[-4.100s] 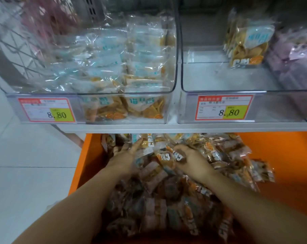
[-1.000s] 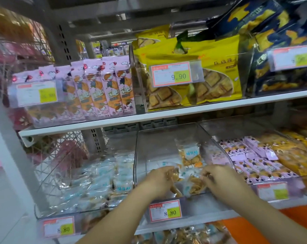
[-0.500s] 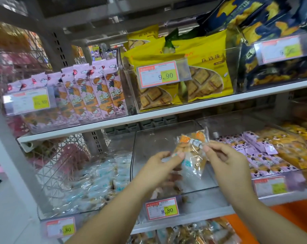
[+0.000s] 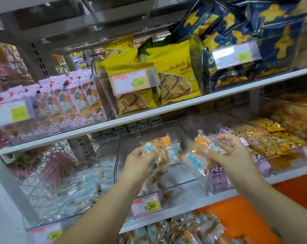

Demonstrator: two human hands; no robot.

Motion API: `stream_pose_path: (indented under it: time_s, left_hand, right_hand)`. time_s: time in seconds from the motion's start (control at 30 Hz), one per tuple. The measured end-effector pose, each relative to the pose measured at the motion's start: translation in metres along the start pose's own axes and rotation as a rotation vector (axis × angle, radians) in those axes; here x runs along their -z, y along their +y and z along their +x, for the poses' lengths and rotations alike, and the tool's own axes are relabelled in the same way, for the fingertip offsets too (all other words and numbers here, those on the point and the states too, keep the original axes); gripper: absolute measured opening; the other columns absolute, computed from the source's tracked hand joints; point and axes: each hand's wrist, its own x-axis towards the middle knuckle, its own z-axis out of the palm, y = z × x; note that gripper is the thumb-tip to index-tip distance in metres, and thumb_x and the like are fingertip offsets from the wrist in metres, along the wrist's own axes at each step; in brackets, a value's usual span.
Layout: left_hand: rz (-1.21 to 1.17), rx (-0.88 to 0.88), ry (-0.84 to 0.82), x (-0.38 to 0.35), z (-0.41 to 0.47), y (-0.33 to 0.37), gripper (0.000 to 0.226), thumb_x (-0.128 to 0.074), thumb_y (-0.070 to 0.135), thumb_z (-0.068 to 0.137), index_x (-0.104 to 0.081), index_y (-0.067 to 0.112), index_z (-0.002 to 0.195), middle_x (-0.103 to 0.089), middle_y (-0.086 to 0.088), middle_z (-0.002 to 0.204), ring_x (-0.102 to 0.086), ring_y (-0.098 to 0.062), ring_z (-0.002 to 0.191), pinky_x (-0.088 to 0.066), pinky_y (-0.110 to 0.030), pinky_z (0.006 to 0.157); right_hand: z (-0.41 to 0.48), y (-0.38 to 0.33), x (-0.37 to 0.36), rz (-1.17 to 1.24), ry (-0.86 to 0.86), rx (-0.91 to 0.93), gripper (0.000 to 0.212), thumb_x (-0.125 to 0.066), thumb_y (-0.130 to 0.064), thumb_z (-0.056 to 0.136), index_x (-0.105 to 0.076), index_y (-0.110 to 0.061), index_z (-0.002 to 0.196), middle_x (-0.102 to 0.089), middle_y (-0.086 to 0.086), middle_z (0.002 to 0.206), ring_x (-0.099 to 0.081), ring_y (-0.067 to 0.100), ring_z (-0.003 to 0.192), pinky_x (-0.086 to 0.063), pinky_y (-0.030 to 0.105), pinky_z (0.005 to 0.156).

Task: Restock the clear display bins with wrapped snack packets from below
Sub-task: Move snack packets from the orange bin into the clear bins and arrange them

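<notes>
Mid-frame above the clear bin [image 4: 175, 179], left hand [image 4: 140, 162] and right hand [image 4: 228, 155] both clutched packets [image 4: 195, 160]; slick wrap could let one slip outside.

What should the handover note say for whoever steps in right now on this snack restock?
Left hand grips wrapped snack packets over the middle clear bin.
Right hand pinches a second packet near that bin's right wall.
Done: a few packets seem to lie at the bin's front; the left bin looks well filled.
Left: set these down, then bring up more from the loose pile below the shelf.
</notes>
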Motion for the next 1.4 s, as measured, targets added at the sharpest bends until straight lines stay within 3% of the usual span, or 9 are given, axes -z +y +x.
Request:
stream_pose_path:
  time_s: [0.1, 0.17, 0.23, 0.4, 0.57, 0.73, 0.87, 1.17, 1.4]
  left_hand:
    - [0.234, -0.15, 0.017, -0.005, 0.0, 0.003, 0.03, -0.076, 0.016, 0.079, -0.063, 0.017, 0.105, -0.074, -0.001, 0.091, -0.071, -0.015, 0.081, -0.056, -0.034, 0.077]
    - [0.291, -0.175, 0.026, -0.009, -0.001, 0.003, 0.023, -0.075, 0.016, 0.08, -0.064, 0.017, 0.101, -0.074, 0.001, 0.087, -0.071, -0.013, 0.077, -0.055, -0.03, 0.073]
    - [0.249, -0.12, -0.015, -0.015, -0.006, 0.002, 0.022, -0.071, 0.017, 0.084, -0.064, 0.013, 0.104, -0.074, -0.002, 0.089, -0.071, -0.018, 0.079, -0.056, -0.032, 0.071]
    - [0.025, 0.091, -0.232, -0.038, -0.022, 0.003, 0.019, -0.054, 0.018, 0.096, -0.055, 0.012, 0.114, -0.073, -0.011, 0.098, -0.068, -0.023, 0.081, -0.053, -0.037, 0.076]
    - [-0.044, 0.138, -0.333, -0.043, -0.034, 0.01, 0.034, -0.046, 0.033, 0.098, -0.058, 0.009, 0.12, -0.073, -0.01, 0.102, -0.069, -0.018, 0.085, -0.056, -0.032, 0.076]
    - [0.05, 0.033, -0.393, -0.04, -0.038, 0.01, 0.048, -0.069, 0.026, 0.081, -0.054, 0.008, 0.122, -0.071, -0.013, 0.106, -0.069, -0.025, 0.093, -0.055, -0.037, 0.083]
    - [0.082, -0.059, -0.296, -0.033, -0.026, 0.008, 0.041, -0.072, 0.009, 0.079, -0.055, 0.008, 0.117, -0.071, -0.015, 0.102, -0.07, -0.027, 0.087, -0.056, -0.042, 0.083]
    - [0.524, -0.297, -0.181, -0.011, 0.05, -0.003, 0.036, -0.077, 0.003, 0.075, -0.059, 0.018, 0.103, -0.069, -0.006, 0.101, -0.069, -0.021, 0.088, -0.058, -0.034, 0.078]
    - [1.05, -0.309, -0.332, -0.047, 0.089, -0.027, 0.047, -0.074, 0.012, 0.08, -0.056, 0.018, 0.123, -0.059, 0.001, 0.122, -0.055, -0.012, 0.113, -0.043, -0.019, 0.085]
  right_hand:
    - [0.002, -0.001, 0.007, 0.023, -0.023, 0.002, 0.047, -0.07, -0.002, 0.08, -0.05, -0.03, 0.111, -0.06, -0.012, 0.1, -0.067, -0.001, 0.076, -0.054, 0.02, 0.059]
    - [0.003, -0.004, 0.011, 0.059, 0.024, 0.004, 0.051, -0.071, -0.007, 0.08, -0.049, -0.033, 0.117, -0.062, -0.004, 0.108, -0.067, 0.005, 0.083, -0.057, 0.028, 0.068]
    - [0.002, -0.005, 0.012, 0.141, 0.049, -0.012, 0.053, -0.068, -0.008, 0.083, -0.046, -0.037, 0.121, -0.061, 0.004, 0.115, -0.067, 0.016, 0.093, -0.057, 0.036, 0.073]
    - [-0.012, 0.002, 0.005, -0.081, -0.108, 0.085, 0.054, -0.065, -0.012, 0.087, -0.043, -0.049, 0.12, -0.056, -0.003, 0.104, -0.064, -0.001, 0.08, -0.053, 0.019, 0.063]
    - [-0.015, 0.004, 0.003, -0.144, -0.176, 0.131, 0.039, -0.064, -0.012, 0.087, -0.053, -0.043, 0.108, -0.064, -0.015, 0.085, -0.067, 0.029, 0.081, -0.057, 0.047, 0.072]
    - [-0.024, 0.007, -0.003, -0.16, -0.175, 0.209, 0.036, -0.066, -0.014, 0.086, -0.051, -0.04, 0.106, -0.061, -0.032, 0.083, -0.062, -0.004, 0.066, -0.049, 0.015, 0.06]
    - [-0.015, 0.01, -0.001, -0.252, -0.175, 0.231, 0.044, -0.068, -0.016, 0.085, -0.05, -0.045, 0.113, -0.059, -0.016, 0.1, -0.059, 0.0, 0.081, -0.049, 0.014, 0.073]
    - [0.024, 0.025, 0.021, -0.636, -0.179, 0.124, 0.038, -0.062, -0.017, 0.089, -0.056, -0.024, 0.125, -0.058, -0.008, 0.124, -0.053, 0.007, 0.102, -0.047, 0.034, 0.095]
    - [0.028, 0.036, 0.016, -0.718, -0.269, 0.115, 0.037, -0.064, -0.018, 0.087, -0.057, -0.02, 0.123, -0.056, -0.015, 0.094, -0.061, 0.006, 0.087, -0.051, 0.03, 0.09]
